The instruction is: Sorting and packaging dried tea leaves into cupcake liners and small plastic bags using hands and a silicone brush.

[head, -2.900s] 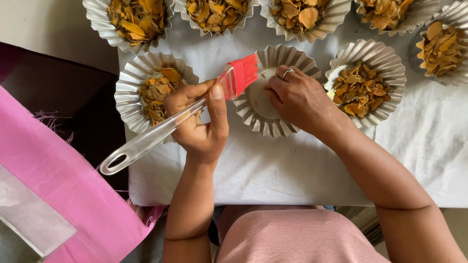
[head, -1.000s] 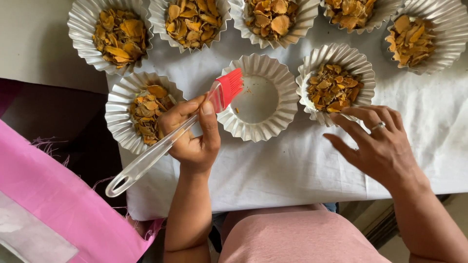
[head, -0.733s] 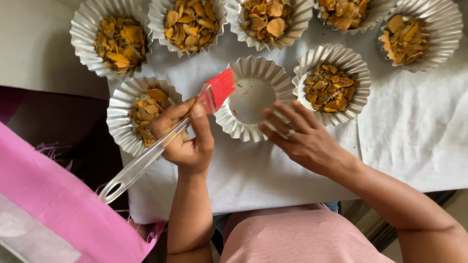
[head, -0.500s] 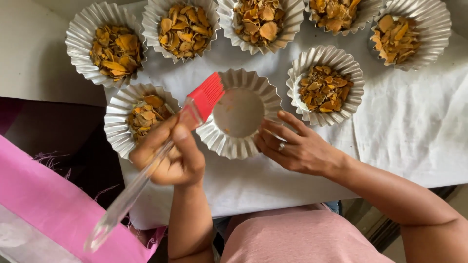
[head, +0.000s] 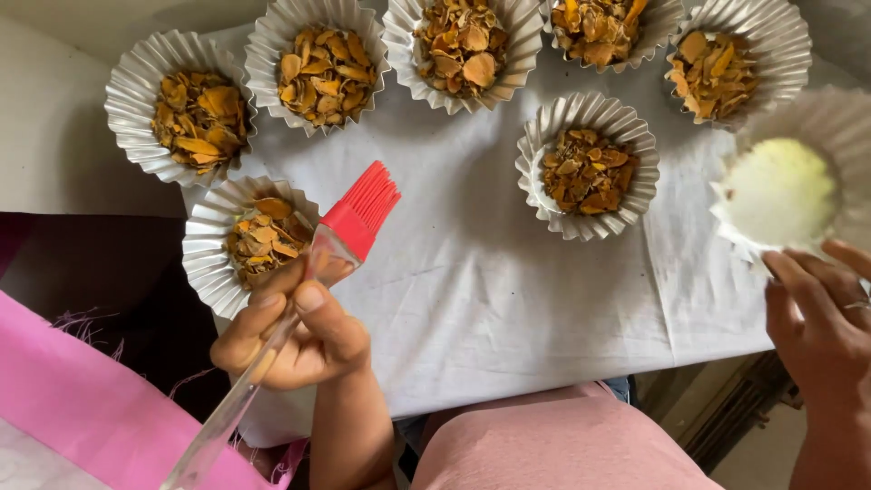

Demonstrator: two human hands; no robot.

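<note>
Meanwhile, left hand [head: 295, 340] fingers grip a red silicone brush [head: 313, 272]; right hand [head: 821, 322] fingers hold an empty fluted foil cup [head: 798, 177] by its near rim, off the bench's [head: 472, 272] edge.

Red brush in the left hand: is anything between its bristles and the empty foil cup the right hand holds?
Yes. A filled foil cup sits on the white cloth between the red brush and the empty foil cup.

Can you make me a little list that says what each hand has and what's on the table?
left hand: grips red brush with clear handle, bristles up
right hand: holds empty fluted foil cup at the right edge, blurred
filled cups: six, holding orange-brown dried pieces, e.g.
surface: white cloth
left side: pink fabric
</note>
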